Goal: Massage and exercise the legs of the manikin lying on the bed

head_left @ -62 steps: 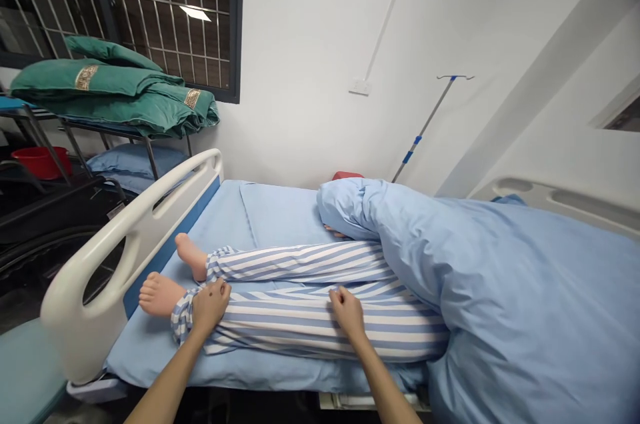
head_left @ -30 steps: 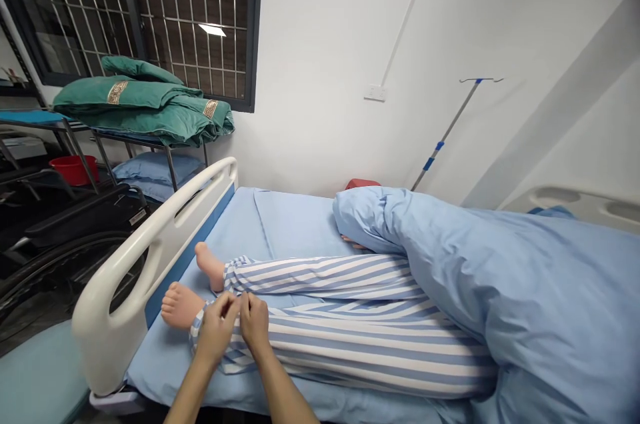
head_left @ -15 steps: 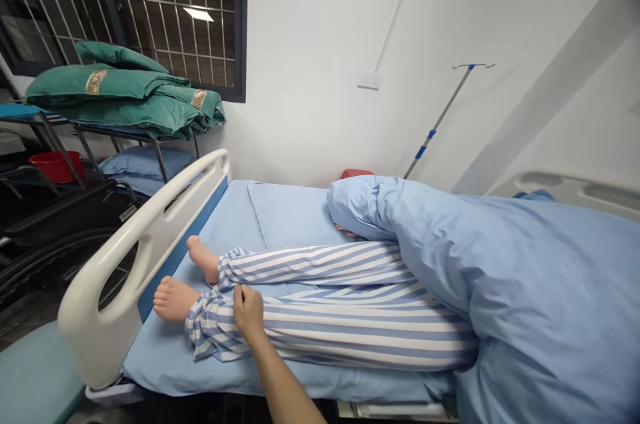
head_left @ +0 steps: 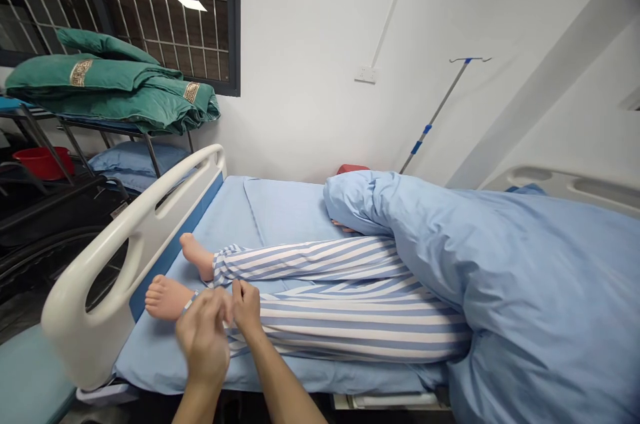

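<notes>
Pinching the blue-and-white striped trouser leg (head_left: pixel 345 327), your right hand (head_left: pixel 246 311) holds it in narrow fingers (head_left: pixel 239 289); your blurred left hand (head_left: pixel 203 337) shows no fingers you can read. A red plastic bucket's (head_left: pixel 40 163) contents are hidden.

You have, upper left of the frame, green folded quilts (head_left: pixel 100 83) on a metal rack (head_left: pixel 149 156), a red bucket (head_left: pixel 40 163), a blue pillow (head_left: pixel 135 161); upper right, an IV pole (head_left: pixel 434 117)

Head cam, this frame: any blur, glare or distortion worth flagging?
Head view: left hand looks soft, likely motion blur, while right hand is sharper. Wide-angle bowing shows along the bed side rail. Small bright glare patch on the barred window.
</notes>
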`<control>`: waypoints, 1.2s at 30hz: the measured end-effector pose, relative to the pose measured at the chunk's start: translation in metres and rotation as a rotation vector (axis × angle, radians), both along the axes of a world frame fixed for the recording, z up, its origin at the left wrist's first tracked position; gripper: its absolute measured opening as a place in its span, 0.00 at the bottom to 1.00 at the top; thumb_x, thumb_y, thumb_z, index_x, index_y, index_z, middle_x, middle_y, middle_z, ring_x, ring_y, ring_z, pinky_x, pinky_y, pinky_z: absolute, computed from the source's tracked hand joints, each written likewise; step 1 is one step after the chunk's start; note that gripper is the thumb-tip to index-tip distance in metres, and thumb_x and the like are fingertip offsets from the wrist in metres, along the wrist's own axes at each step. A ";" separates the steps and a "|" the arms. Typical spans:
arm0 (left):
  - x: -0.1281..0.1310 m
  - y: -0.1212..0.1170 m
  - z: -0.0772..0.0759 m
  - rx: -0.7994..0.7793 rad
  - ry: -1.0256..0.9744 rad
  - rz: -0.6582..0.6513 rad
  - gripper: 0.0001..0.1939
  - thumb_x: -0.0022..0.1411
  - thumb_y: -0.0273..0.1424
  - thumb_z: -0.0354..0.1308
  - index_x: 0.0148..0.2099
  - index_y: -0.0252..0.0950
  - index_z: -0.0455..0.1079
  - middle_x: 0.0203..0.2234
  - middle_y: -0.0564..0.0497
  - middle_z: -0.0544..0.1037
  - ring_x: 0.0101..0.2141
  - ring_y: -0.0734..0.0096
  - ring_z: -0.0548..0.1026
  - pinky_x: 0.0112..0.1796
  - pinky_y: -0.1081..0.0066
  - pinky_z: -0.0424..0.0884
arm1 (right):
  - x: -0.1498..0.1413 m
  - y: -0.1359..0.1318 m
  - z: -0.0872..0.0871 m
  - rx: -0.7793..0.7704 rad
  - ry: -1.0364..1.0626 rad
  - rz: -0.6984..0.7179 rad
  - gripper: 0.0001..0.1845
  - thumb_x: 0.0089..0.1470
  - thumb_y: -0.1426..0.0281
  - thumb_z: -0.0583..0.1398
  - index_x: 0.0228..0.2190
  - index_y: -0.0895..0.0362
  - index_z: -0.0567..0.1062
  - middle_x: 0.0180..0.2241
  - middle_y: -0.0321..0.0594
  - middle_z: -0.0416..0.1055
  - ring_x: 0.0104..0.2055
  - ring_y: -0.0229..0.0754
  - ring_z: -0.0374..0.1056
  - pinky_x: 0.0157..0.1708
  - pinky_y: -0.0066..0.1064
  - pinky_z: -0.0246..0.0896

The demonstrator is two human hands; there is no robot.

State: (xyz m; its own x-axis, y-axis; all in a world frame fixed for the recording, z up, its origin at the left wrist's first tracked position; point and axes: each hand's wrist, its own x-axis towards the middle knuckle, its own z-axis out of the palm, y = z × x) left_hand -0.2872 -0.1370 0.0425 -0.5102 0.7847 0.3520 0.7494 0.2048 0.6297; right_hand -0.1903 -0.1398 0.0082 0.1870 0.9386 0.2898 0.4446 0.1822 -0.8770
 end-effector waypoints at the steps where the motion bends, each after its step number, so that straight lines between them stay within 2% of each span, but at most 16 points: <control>1: 0.011 -0.005 -0.004 0.030 -0.052 -0.082 0.21 0.63 0.36 0.31 0.24 0.37 0.58 0.18 0.53 0.63 0.25 0.72 0.65 0.29 0.69 0.62 | 0.000 0.001 0.000 -0.004 0.029 -0.003 0.23 0.57 0.63 0.45 0.13 0.56 0.58 0.13 0.31 0.55 0.19 0.34 0.51 0.20 0.28 0.38; 3: 0.028 -0.010 -0.016 0.074 -0.248 -0.215 0.20 0.62 0.38 0.35 0.22 0.37 0.56 0.17 0.54 0.63 0.22 0.75 0.63 0.26 0.73 0.61 | 0.001 0.002 -0.002 -0.008 0.082 -0.005 0.23 0.57 0.63 0.45 0.13 0.57 0.57 0.13 0.31 0.55 0.19 0.34 0.51 0.21 0.27 0.40; 5: 0.036 -0.008 -0.033 0.009 -0.307 -0.278 0.18 0.61 0.36 0.39 0.22 0.36 0.60 0.17 0.53 0.66 0.21 0.75 0.62 0.25 0.74 0.59 | 0.001 0.003 -0.004 -0.012 0.113 -0.012 0.21 0.56 0.63 0.46 0.14 0.57 0.57 0.14 0.31 0.55 0.19 0.33 0.52 0.21 0.27 0.41; 8: 0.037 -0.002 -0.056 -0.170 -0.125 -0.249 0.14 0.59 0.32 0.43 0.30 0.35 0.69 0.25 0.48 0.74 0.25 0.71 0.66 0.28 0.72 0.57 | 0.001 0.002 -0.007 -0.013 0.128 -0.027 0.19 0.55 0.65 0.47 0.15 0.57 0.58 0.14 0.31 0.56 0.19 0.33 0.52 0.20 0.26 0.42; 10: 0.036 -0.001 -0.063 -0.245 -0.026 -0.225 0.14 0.60 0.30 0.43 0.35 0.35 0.71 0.29 0.45 0.76 0.29 0.68 0.69 0.30 0.71 0.57 | 0.001 0.001 -0.008 -0.005 0.125 -0.036 0.19 0.55 0.66 0.47 0.15 0.57 0.58 0.14 0.31 0.56 0.19 0.33 0.52 0.20 0.26 0.42; 14: 0.037 -0.003 -0.059 -0.310 0.070 -0.216 0.16 0.61 0.31 0.42 0.39 0.36 0.71 0.31 0.45 0.76 0.31 0.66 0.71 0.30 0.72 0.57 | 0.000 0.003 -0.009 0.009 0.111 -0.050 0.19 0.54 0.66 0.47 0.15 0.57 0.59 0.14 0.30 0.56 0.19 0.33 0.53 0.21 0.26 0.43; 18: 0.039 -0.005 -0.054 -0.298 0.105 -0.207 0.15 0.62 0.32 0.43 0.41 0.37 0.70 0.30 0.46 0.76 0.31 0.67 0.71 0.29 0.73 0.58 | 0.003 0.006 -0.003 -0.030 0.120 -0.067 0.19 0.52 0.66 0.48 0.13 0.56 0.58 0.13 0.30 0.55 0.18 0.33 0.51 0.19 0.26 0.41; 21: 0.039 -0.006 -0.056 -0.293 0.140 -0.260 0.14 0.61 0.30 0.44 0.42 0.38 0.69 0.33 0.46 0.76 0.34 0.67 0.72 0.31 0.73 0.59 | 0.008 0.003 0.016 -0.005 0.084 -0.055 0.19 0.51 0.65 0.49 0.13 0.56 0.59 0.13 0.30 0.54 0.18 0.33 0.50 0.18 0.26 0.39; 24: 0.039 -0.007 -0.058 -0.328 0.187 -0.292 0.14 0.59 0.27 0.44 0.43 0.35 0.69 0.36 0.43 0.76 0.37 0.64 0.72 0.33 0.71 0.61 | 0.014 -0.003 0.038 0.079 0.091 0.058 0.19 0.52 0.64 0.49 0.14 0.57 0.60 0.14 0.29 0.53 0.19 0.32 0.50 0.20 0.25 0.41; 26: 0.039 -0.007 -0.058 -0.337 0.194 -0.300 0.14 0.59 0.27 0.44 0.43 0.34 0.69 0.36 0.42 0.76 0.38 0.62 0.72 0.34 0.70 0.61 | 0.016 -0.005 0.044 0.096 0.110 0.091 0.19 0.53 0.64 0.48 0.14 0.58 0.60 0.15 0.29 0.52 0.20 0.31 0.49 0.20 0.24 0.41; 28: 0.040 -0.007 -0.057 -0.328 0.175 -0.306 0.15 0.60 0.29 0.44 0.45 0.34 0.68 0.37 0.43 0.76 0.38 0.63 0.72 0.34 0.70 0.61 | 0.018 -0.006 0.038 0.065 0.100 0.074 0.19 0.53 0.64 0.48 0.14 0.58 0.59 0.14 0.29 0.51 0.20 0.32 0.49 0.20 0.24 0.40; 33: 0.040 -0.006 -0.061 -0.275 0.174 -0.311 0.16 0.61 0.32 0.44 0.47 0.37 0.67 0.39 0.45 0.75 0.38 0.65 0.72 0.34 0.71 0.62 | 0.019 -0.004 0.002 -0.001 -0.020 -0.024 0.19 0.54 0.65 0.48 0.15 0.57 0.60 0.13 0.31 0.55 0.18 0.33 0.50 0.21 0.27 0.37; 36: 0.040 -0.007 -0.063 -0.280 0.186 -0.315 0.16 0.61 0.31 0.44 0.47 0.37 0.67 0.39 0.44 0.75 0.38 0.65 0.72 0.35 0.71 0.62 | 0.018 -0.003 -0.007 0.013 -0.054 -0.062 0.20 0.55 0.65 0.47 0.15 0.57 0.62 0.14 0.32 0.59 0.18 0.33 0.52 0.21 0.28 0.37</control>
